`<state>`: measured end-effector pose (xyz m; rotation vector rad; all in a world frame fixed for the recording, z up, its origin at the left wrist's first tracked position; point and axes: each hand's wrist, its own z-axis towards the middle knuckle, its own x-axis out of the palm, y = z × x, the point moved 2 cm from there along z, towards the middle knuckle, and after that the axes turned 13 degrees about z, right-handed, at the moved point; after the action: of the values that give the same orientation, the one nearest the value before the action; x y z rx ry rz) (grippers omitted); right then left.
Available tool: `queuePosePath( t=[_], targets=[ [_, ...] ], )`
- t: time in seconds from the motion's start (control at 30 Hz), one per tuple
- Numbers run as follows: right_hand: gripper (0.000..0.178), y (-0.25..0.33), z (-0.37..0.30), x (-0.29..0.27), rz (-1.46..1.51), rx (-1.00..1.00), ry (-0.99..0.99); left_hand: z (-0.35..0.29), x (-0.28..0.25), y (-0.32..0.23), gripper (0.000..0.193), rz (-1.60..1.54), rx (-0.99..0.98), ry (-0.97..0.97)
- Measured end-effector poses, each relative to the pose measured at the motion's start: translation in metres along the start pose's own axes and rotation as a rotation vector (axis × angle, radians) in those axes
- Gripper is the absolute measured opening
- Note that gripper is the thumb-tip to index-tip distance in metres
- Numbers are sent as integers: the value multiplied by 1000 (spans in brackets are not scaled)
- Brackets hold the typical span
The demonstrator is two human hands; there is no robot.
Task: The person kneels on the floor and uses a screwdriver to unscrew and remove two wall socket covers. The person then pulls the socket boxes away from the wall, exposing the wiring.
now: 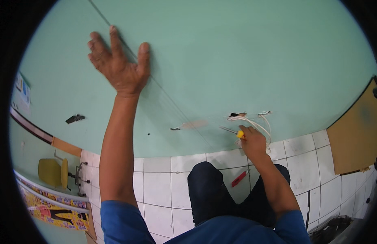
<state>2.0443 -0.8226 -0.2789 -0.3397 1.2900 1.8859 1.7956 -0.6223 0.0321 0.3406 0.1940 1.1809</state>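
Note:
My left hand (122, 65) lies flat on the green wall (221, 53), fingers spread, over a thin dark line that slants across it. Low on the right, my right hand (253, 142) is closed round a screwdriver (240, 134) with a yellow handle. Its metal shaft points left, close to the wall. Just above that hand is a ragged hole (237, 115) in the wall, and white cables (257, 126) hang out from it. A smaller hole (264, 113) sits to its right. The cable ends are partly hidden behind my right hand.
A red utility knife (239, 179) lies on the white tiled floor (157, 187) between my knees. Left of me stand a yellow-green chair (50, 172) and a colourful poster panel (58, 211). A brown board (355, 134) leans at the right, with a dark bag (332, 231) at the lower right.

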Motion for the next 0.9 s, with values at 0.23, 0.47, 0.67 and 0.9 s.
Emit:
queuePosePath(
  t=[0.23,0.47,0.67,0.9],
  targets=[
    [60,7,2,-4,26,116,23,-3,-2,-3,75,-28,-39,12],
    [51,3,-7,-4,221,298,36,-5,-3,-5,75,-52,-31,9],
    [45,20,-40,18,611,306,62,-2,-5,-6,73,-41,19,-33],
    [44,66,-12,7,654,255,46,-4,-11,-8,77,107,-58,139]
  ],
)
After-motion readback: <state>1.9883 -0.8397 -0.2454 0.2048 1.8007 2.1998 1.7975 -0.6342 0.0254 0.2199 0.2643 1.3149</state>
